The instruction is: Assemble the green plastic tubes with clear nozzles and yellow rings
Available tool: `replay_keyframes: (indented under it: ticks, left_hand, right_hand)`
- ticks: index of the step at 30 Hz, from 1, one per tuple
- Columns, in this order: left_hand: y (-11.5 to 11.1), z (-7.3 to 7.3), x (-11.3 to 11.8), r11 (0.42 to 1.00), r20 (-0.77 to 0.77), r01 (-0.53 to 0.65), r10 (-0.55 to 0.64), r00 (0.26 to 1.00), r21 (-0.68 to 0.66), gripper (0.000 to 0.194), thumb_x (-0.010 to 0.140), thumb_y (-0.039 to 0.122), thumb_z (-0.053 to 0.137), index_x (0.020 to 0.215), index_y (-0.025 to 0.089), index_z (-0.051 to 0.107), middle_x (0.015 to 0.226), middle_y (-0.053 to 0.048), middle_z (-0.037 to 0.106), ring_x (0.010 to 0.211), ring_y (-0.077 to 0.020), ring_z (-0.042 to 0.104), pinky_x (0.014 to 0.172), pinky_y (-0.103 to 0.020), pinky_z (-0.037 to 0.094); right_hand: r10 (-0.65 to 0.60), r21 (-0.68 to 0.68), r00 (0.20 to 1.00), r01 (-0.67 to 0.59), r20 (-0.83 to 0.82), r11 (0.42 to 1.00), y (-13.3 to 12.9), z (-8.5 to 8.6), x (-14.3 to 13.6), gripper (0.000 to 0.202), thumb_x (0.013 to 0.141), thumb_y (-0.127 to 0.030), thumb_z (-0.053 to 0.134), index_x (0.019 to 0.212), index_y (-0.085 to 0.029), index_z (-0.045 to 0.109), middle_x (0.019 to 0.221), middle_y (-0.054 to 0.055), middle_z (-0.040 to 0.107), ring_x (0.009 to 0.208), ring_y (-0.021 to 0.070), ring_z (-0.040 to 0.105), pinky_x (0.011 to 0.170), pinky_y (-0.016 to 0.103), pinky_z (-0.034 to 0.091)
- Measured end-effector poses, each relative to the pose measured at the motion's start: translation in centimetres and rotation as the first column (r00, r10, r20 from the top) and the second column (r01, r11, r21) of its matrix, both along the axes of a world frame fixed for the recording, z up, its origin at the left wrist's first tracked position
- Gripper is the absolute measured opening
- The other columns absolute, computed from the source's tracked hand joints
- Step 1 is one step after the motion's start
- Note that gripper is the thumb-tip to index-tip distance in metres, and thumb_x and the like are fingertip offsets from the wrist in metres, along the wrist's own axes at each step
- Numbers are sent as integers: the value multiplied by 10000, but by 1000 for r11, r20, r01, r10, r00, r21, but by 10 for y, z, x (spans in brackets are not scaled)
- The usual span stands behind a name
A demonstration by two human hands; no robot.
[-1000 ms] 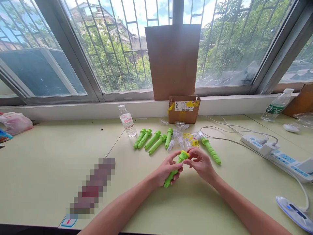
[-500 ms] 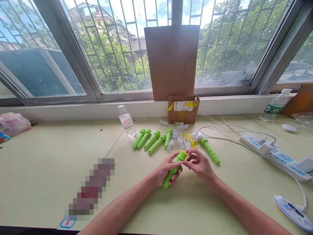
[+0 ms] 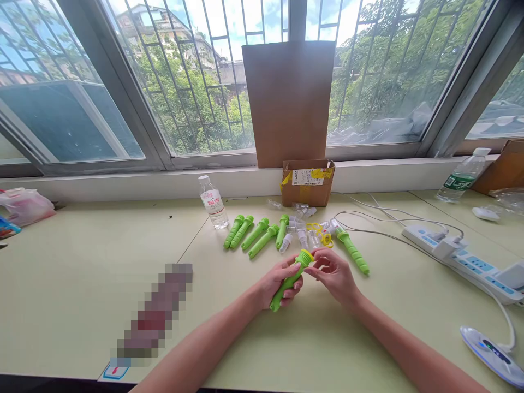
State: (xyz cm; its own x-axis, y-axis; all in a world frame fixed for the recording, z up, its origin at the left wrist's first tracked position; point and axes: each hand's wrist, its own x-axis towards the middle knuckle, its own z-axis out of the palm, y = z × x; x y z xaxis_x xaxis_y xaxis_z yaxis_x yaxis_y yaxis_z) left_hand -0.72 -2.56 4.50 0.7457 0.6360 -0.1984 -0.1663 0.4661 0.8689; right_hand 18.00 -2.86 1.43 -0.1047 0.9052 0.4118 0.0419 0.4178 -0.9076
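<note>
- Hands meet above the table [image 3: 102,262], in front of the window.
- The left hand [image 3: 278,281] is wrapped around a green ribbed handle [image 3: 289,281], tilted with its wider collar end up and to the right.
- The right hand [image 3: 333,273] pinches at that collar with thumb and fingertips, the other fingers loosely curled.
- Just beyond lie a row of green handles [image 3: 254,232], small clear caps [image 3: 301,236] and yellow rings [image 3: 321,232].
- A water bottle [image 3: 213,202] stands left of the row; a cardboard box [image 3: 308,183] sits behind it.
</note>
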Motion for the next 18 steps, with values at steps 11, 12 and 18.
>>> replay_keyframes:
  ticks: [11,12,18]
  left_hand:
    - [1,-7,3,999,-24,-15,16,1000,47,447,882,567,420,1103,182,478,611,10,585,370,-96,488,345,-192,386]
    - [1,-7,3,999,-30,-15,15,999,32,449,882,575,408,1043,168,511,583,11,576,352,-92,464,339,-193,372]
    - [4,-10,0,990,-92,98,-107,990,-97,634,866,654,290,545,150,502,344,10,382,265,-77,298,281,-211,230]
  right_hand:
    - [-2,30,998,0,66,1000,-8,1,-2,308,746,-283,728,923,-248,478,1089,21,517,646,100,605,535,245,512]
    - [-6,26,997,4,73,1000,-8,1,-2,297,756,-286,718,927,-248,478,1084,21,517,647,100,605,538,246,513]
    - [-24,54,996,20,88,998,-7,4,-2,253,762,-310,714,890,-238,508,1045,24,523,659,106,604,529,242,511]
